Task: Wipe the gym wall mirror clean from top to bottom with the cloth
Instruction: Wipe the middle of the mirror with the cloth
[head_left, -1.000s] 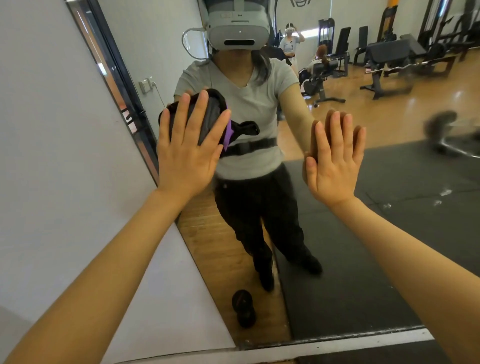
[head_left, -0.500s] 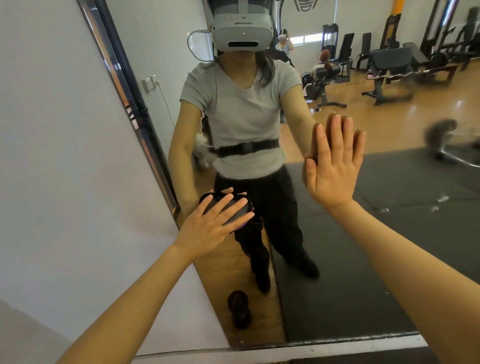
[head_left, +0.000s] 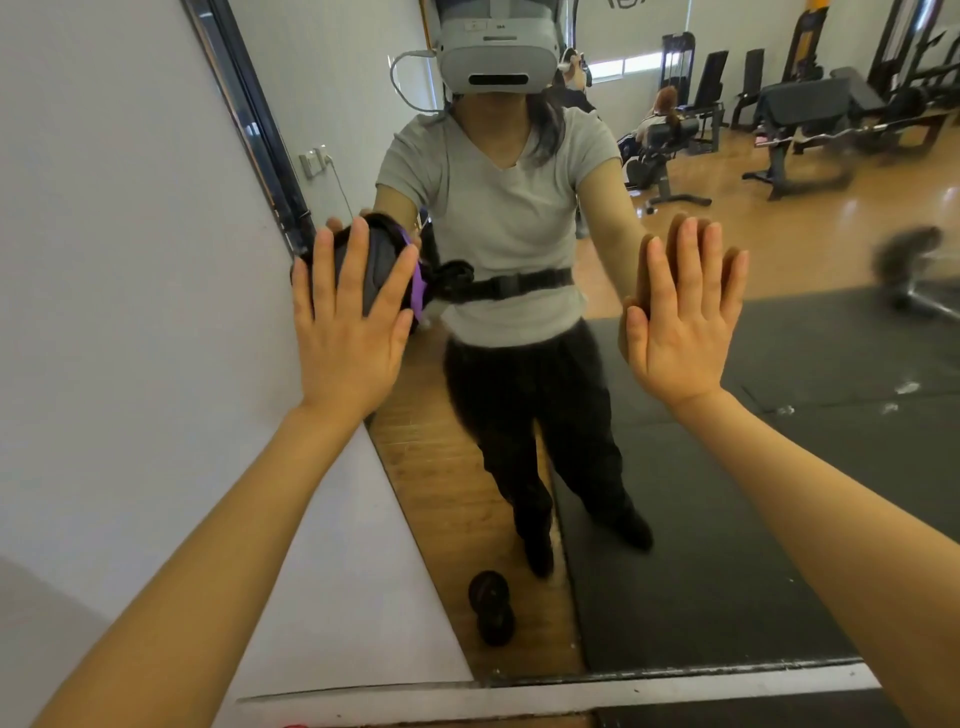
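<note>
The wall mirror (head_left: 779, 467) fills the middle and right of the head view, its dark frame edge running down the left. My left hand (head_left: 348, 332) presses a dark cloth with a purple edge (head_left: 382, 260) flat against the glass near the mirror's left edge, fingers straight and spread. My right hand (head_left: 680, 322) rests flat on the glass at about the same height, fingers straight, holding nothing. Most of the cloth is hidden under my left palm.
A white wall (head_left: 104, 260) adjoins the mirror on the left. The mirror's bottom edge (head_left: 675, 670) meets a pale floor strip. Reflected in the glass are a person wearing a headset, a dumbbell (head_left: 491, 605) on wooden floor, black mats and gym machines.
My left hand with the cloth swept down the glass from chest height, then came back up to the left edge. My right hand stayed flat in the same place.
</note>
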